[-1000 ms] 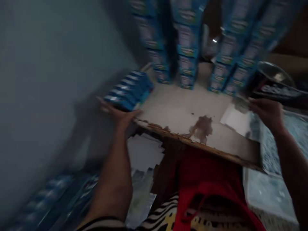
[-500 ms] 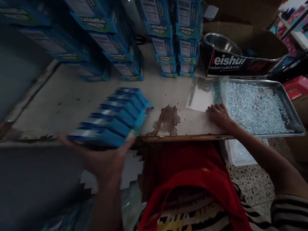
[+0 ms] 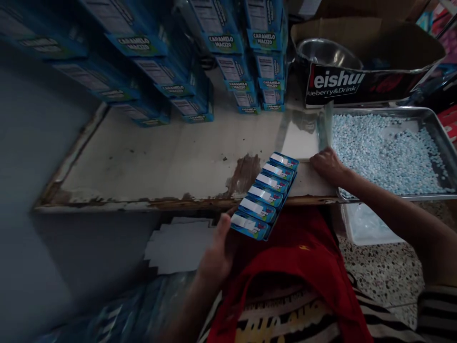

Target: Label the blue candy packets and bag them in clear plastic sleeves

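Observation:
A blue display box of small candy packs (image 3: 263, 196), lined up in one row, tilts over the table's front edge. My left hand (image 3: 215, 257) grips its near end, thumb up along the side and the other fingers hidden beneath. A clear plastic bag (image 3: 324, 126) lies on the table with a white card (image 3: 301, 140) under or inside it; I cannot tell which. At the bag's near corner, my right hand (image 3: 326, 166) rests closed, its fingers curled against the plastic. Just right of it, light blue and white candies (image 3: 378, 157) fill much of a metal tray (image 3: 396, 196).
Stacks of blue "Caramelo Macizo" boxes (image 3: 266, 69) line the back. A dark open carton (image 3: 371, 85) with a metal bowl (image 3: 330, 53) stands behind the tray. Below the worn wooden table edge (image 3: 135, 205) are white cardboard sheets (image 3: 182, 245) and a white plastic tub (image 3: 371, 228).
My left hand has carried the box rightward and turned it, so the packs' printed faces show. My right hand stays at the bag, its fingers now more tightly curled. The camera view has shifted slightly.

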`<state>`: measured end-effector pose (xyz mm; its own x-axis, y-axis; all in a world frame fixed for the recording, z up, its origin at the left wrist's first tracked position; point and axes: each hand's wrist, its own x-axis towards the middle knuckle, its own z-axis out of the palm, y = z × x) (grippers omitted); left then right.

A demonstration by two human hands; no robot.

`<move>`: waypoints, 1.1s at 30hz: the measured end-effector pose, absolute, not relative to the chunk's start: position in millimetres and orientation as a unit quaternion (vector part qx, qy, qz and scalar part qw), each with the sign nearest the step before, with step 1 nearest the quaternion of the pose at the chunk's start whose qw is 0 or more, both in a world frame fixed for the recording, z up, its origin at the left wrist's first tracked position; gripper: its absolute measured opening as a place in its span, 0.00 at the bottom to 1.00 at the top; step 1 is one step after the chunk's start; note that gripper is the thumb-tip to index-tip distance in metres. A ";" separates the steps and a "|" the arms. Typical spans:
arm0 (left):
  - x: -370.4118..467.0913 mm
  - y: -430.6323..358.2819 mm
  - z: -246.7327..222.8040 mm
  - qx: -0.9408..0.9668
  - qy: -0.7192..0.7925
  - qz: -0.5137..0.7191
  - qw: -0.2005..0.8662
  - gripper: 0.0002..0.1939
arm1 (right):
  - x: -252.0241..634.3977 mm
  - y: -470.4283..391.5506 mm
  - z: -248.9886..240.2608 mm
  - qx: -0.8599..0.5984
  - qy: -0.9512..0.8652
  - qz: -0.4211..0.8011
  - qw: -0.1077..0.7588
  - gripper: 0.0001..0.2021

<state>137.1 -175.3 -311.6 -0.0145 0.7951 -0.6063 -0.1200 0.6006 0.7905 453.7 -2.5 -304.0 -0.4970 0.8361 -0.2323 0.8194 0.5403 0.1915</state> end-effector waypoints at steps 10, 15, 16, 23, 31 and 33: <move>136.4 -191.2 -311.9 0.164 0.577 0.350 0.720 0.51 | 477.4 37.2 -301.3 0.681 0.714 -0.156 -0.034 0.08; 142.7 -221.8 -348.9 0.174 0.582 0.356 0.710 0.63 | 469.9 27.2 -287.9 0.637 0.719 -0.172 -0.218 0.10; 142.7 -223.9 -353.1 0.169 0.577 0.358 0.715 0.65 | 460.9 23.0 -283.5 0.619 0.740 -0.130 -0.229 0.09; 86.8 -182.3 -316.6 0.299 0.587 0.289 0.695 0.52 | 387.6 5.6 -283.2 0.429 0.885 0.102 -0.149 0.13; 114.5 -14.6 -271.8 0.735 0.456 0.464 0.194 0.24 | 363.0 20.5 -290.8 0.363 0.916 0.074 -0.152 0.16; 136.7 19.3 -285.7 0.769 0.453 0.418 0.169 0.36 | 363.8 23.9 -285.2 0.384 0.903 0.083 -0.175 0.16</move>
